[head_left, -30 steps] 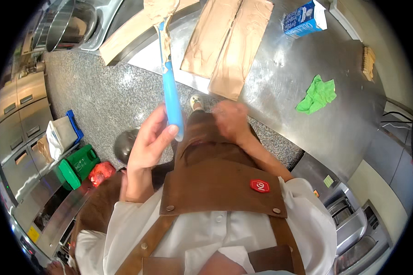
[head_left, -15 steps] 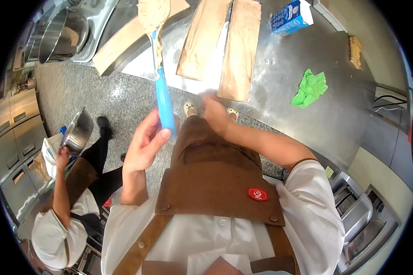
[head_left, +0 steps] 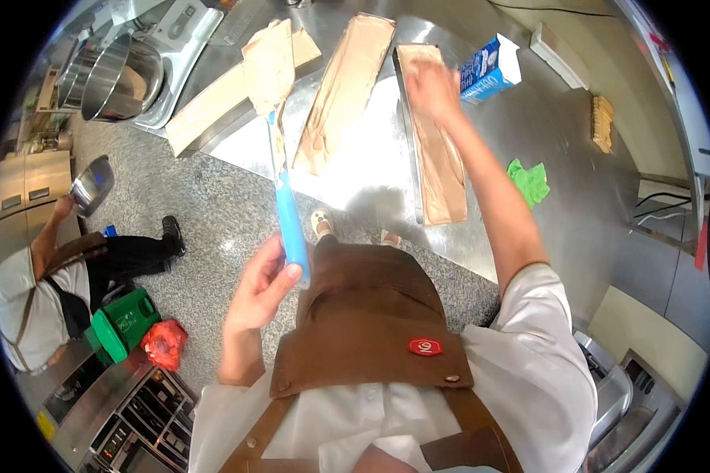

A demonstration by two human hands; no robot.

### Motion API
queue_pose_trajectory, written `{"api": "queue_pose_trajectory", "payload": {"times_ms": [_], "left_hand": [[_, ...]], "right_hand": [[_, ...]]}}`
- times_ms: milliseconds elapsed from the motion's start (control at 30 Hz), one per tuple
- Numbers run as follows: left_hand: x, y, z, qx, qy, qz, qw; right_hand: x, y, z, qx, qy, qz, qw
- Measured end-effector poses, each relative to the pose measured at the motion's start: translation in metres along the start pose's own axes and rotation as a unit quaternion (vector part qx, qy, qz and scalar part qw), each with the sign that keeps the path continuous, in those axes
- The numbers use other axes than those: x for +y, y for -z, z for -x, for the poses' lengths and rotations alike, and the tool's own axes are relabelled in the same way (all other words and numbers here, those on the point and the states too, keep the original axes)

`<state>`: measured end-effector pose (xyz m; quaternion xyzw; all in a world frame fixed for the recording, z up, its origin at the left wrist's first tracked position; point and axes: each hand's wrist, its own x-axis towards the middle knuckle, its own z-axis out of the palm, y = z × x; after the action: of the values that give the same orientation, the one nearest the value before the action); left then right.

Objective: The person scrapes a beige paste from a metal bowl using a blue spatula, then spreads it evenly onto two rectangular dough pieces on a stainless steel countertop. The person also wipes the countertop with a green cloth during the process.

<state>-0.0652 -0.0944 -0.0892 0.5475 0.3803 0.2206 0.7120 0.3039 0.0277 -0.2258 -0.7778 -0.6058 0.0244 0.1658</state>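
My left hand [head_left: 262, 285] is closed around the blue handle of a spatula [head_left: 289, 217]. The spatula points away from me, its broad blade thickly coated with light brown cream. At the right, a long narrow mould [head_left: 442, 177] filled with smoothed light brown cream lies on the steel table, near the table's front edge. Over its far end is my right hand [head_left: 434, 88], fingers curled down; whatever they grip is hidden. Left of it lies a second cream-filled mould [head_left: 343, 98]. A third long mould [head_left: 205, 106] lies at an angle, partly behind the spatula blade.
A blue and white carton [head_left: 487, 72] stands beside my right hand. A green cloth [head_left: 528, 183] and a brush [head_left: 602, 124] lie farther right on the steel table [head_left: 556, 229]. Metal mixing bowls [head_left: 122, 83] are at far left. A co-worker [head_left: 63, 276] holds a metal bowl [head_left: 93, 185].
My right hand has gone from the right mould's near end to its far end. That mould now sits farther from the middle one. My left hand still holds the spatula.
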Motion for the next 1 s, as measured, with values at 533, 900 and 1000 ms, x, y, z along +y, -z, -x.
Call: {"api": "queue_pose_trajectory", "payload": {"times_ms": [533, 900, 1000], "left_hand": [[-0.019, -0.007, -0.004, 0.013, 0.030, 0.003, 0.999], [-0.025, -0.017, -0.025, -0.084, 0.054, -0.002, 0.995], [-0.031, -0.023, -0.031, -0.087, 0.032, -0.018, 0.996]], "right_hand": [[0.012, -0.040, -0.095, -0.252, 0.000, 0.192, 0.948], [0.004, -0.002, 0.042, 0.012, 0.128, 0.029, 0.991], [-0.034, 0.029, 0.148, -0.152, 0.142, -0.026, 0.978]]}}
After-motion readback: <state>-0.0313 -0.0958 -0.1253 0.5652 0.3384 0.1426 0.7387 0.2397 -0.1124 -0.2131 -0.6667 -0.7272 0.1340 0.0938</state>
